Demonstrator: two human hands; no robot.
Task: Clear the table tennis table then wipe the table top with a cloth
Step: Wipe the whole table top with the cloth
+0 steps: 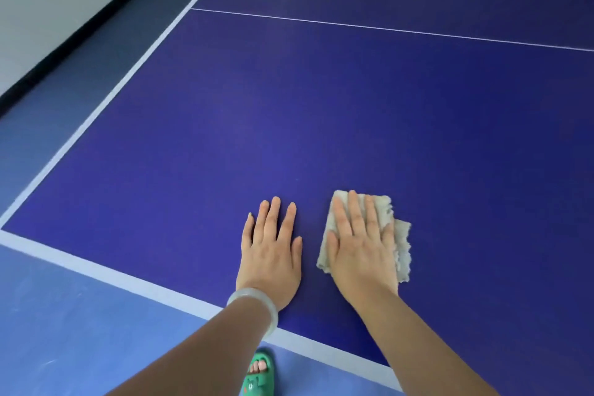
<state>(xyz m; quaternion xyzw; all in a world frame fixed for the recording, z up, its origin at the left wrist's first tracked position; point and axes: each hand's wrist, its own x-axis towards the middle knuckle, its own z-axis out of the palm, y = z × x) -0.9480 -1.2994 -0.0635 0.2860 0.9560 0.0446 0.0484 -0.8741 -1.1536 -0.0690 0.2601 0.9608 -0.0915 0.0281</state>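
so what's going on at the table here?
A person is wiping the blue table top. The right hand presses flat on a grey cloth near the table's near edge. The left hand, a pale bangle on its wrist, rests flat on the bare table beside it, apart from the cloth. Nothing else sits on the part of the table in view. A foot in a green sandal shows on the floor.

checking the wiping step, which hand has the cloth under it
The right hand: it presses flat on the grey cloth. The left hand, with the pale bangle, rests on bare table top.
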